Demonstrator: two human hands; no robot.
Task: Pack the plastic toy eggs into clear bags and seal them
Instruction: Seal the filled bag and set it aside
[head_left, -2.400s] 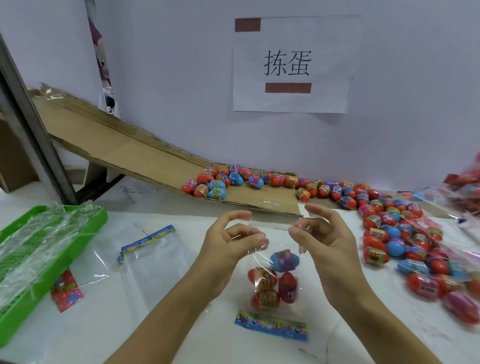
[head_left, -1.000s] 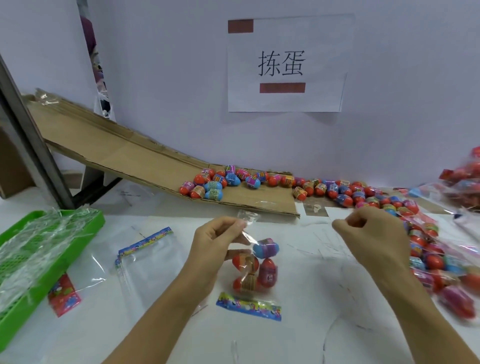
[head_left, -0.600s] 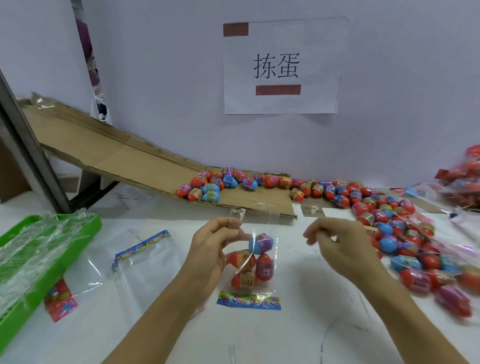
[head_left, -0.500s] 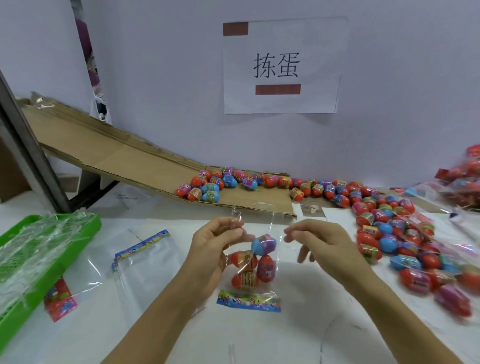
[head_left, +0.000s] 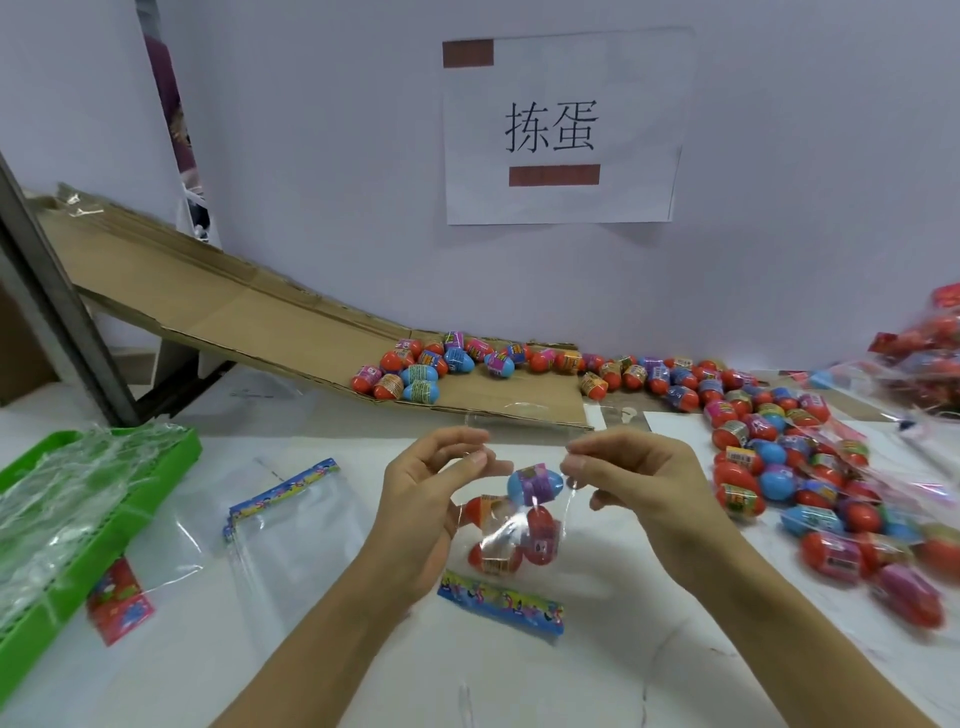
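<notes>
A moment ago the right hand (head_left: 641, 480) was out over the loose eggs (head_left: 795, 467) on the right of the tabletop (head_left: 597, 670); it has since come back to the middle and now meets the clear bag (head_left: 511, 519) at its mouth, opposite the left hand (head_left: 423, 499). That suggests filling is over for this bag and closing it is the step in hand, though the seal is not yet made: the top film stands up loose between the two hands. The left grip is closed in a pinch, thumb and forefinger on the left edge of the bag's mouth, the other fingers curled behind. The right grip is likewise pinched on the right edge, its fingertips (head_left: 571, 462) just beside the blue egg (head_left: 535, 484). The bag hangs upright over the near middle of the tabletop, its printed strip (head_left: 501, 605) at the bottom touching the surface. Inside, the blue egg sits on top of three reddish ones. An empty bag (head_left: 291, 525) lies flat to the left, and further left a green tray (head_left: 67, 525) holds crumpled film. More eggs lie at the foot of the cardboard ramp (head_left: 249, 322) on the far side.
</notes>
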